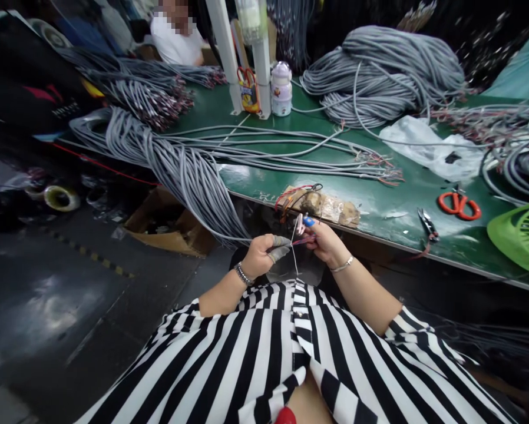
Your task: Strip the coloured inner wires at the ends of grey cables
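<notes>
In front of my body, my left hand (pixel 260 257) is closed around the end of a grey cable (pixel 242 240), with light coverings on its thumb and finger. Thin coloured wires (pixel 300 241) come out of that cable end, and my right hand (pixel 325 242) pinches them. A blue covering sits on my right thumb. White strands (pixel 296 262) spread up and down between the two hands. To the left, a thick bundle of grey cables (pixel 189 176) hangs over the table edge. Just beyond my right hand lies a taped block (pixel 330 207) with wires at one end.
On the green table (pixel 264 176) lie orange-handled scissors (pixel 459 205), small cutters (pixel 427 225), a plastic bag (pixel 436 147) and a large grey cable coil (pixel 383 70). A green basket (pixel 523 235) stands at right. A bottle (pixel 281 89) is near the post. Below is a cardboard box (pixel 171 221). Another person (pixel 178 38) sits beyond.
</notes>
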### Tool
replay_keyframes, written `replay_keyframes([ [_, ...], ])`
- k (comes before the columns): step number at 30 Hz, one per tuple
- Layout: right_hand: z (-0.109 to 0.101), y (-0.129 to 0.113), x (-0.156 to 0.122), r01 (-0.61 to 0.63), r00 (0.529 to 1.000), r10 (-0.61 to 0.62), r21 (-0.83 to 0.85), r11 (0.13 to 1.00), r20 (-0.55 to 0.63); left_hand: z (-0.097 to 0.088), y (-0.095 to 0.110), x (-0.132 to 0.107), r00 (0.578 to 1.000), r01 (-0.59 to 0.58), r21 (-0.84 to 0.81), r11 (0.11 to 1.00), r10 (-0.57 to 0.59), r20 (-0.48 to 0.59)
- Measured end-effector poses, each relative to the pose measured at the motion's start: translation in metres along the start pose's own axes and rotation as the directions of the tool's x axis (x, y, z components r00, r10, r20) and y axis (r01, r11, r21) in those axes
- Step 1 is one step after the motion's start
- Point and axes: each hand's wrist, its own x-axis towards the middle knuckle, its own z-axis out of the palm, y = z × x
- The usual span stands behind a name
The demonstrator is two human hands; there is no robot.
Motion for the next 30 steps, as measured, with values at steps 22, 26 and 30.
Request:
replay_keyframes([
  [22, 0.011, 0.016, 0.008, -0.019, 0.997, 0.040, 0.317, 0.948, -0.062, 0.007, -0.012, -0.007, 0.999, 0.013, 0.020, 1.000, -0.014, 0.032],
  [26, 0.003, 0.018, 0.004, -0.052, 0.998, 0.057, 0.339, 0.939, -0.003, 0.001, -0.006, -0.019, 0.999, 0.017, 0.040, 0.999, -0.019, 0.043],
  [30, -0.009, 0.022, -0.002, -0.054, 0.998, 0.059, 0.285, 0.957, -0.008, -0.005, -0.007, -0.039, 0.995, 0.031, 0.072, 0.997, -0.037, 0.098],
])
